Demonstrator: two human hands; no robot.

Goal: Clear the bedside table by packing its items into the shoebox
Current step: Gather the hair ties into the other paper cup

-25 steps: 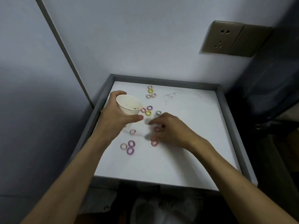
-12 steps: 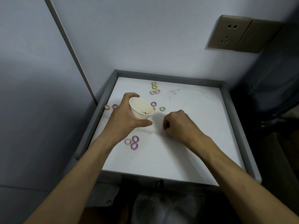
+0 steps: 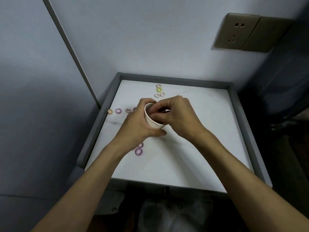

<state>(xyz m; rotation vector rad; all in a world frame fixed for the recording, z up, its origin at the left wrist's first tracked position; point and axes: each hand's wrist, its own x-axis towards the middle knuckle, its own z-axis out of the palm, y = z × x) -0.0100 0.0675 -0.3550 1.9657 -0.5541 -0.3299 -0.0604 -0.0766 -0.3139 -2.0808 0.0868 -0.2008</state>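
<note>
My left hand (image 3: 137, 124) grips a small white paper cup (image 3: 151, 120), tilted toward the right, above the white top of the bedside table (image 3: 192, 158). My right hand (image 3: 175, 114) is bunched over the cup's mouth, fingertips at the rim; whatever they hold is hidden. Small coloured rings lie scattered: a yellow-green ring (image 3: 159, 89) with pink ones near the back, a purple ring (image 3: 118, 111) and a tan ring (image 3: 110, 111) at the left edge, two purple rings (image 3: 138, 151) below my left wrist. No shoebox is in view.
The table has a raised grey rim (image 3: 95, 131) and sits in a wall corner. A wall socket (image 3: 234, 32) is up right. Dark bedding (image 3: 287, 91) lies to the right, pale cloth (image 3: 167, 215) below the front edge.
My right hand rose from the tabletop to the cup's mouth. My left hand tilted the cup toward it. The loose rings that lay between my hands are no longer seen there.
</note>
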